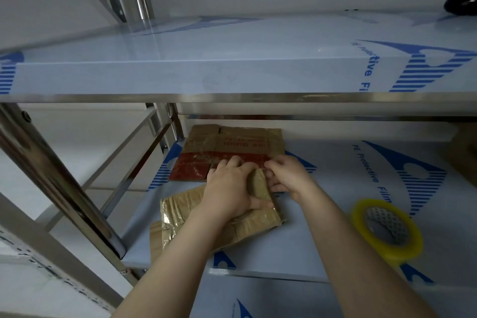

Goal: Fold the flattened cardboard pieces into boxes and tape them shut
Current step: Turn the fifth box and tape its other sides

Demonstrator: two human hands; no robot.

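Tan cardboard piece (180, 212) lies flat on the lower shelf (309, 240), front-left area. Its long axis runs diagonally, from near-left to far-right. Its near-left corner sits close to the shelf's front edge. One flap (258, 183) at the far-right end is raised off the sheet.

The left hand (229, 188) lies palm-down on the piece with its thumb curled round the flap. The right hand (290, 178) has bent fingers pinching the flap's other side.

A red-printed cardboard (227, 152) lies flat just behind, long axis left-right, print upside-down from here. Can't tell whether the two sheets touch; the hands cover the gap.

Clearance:
- Left is bounded by a slanted steel post (64, 183).
- The upper shelf (232, 72) hangs over the back.
- To the right is a bare stretch of shelf, then the yellow tape roll (407, 248) near the front edge, well apart from the piece.
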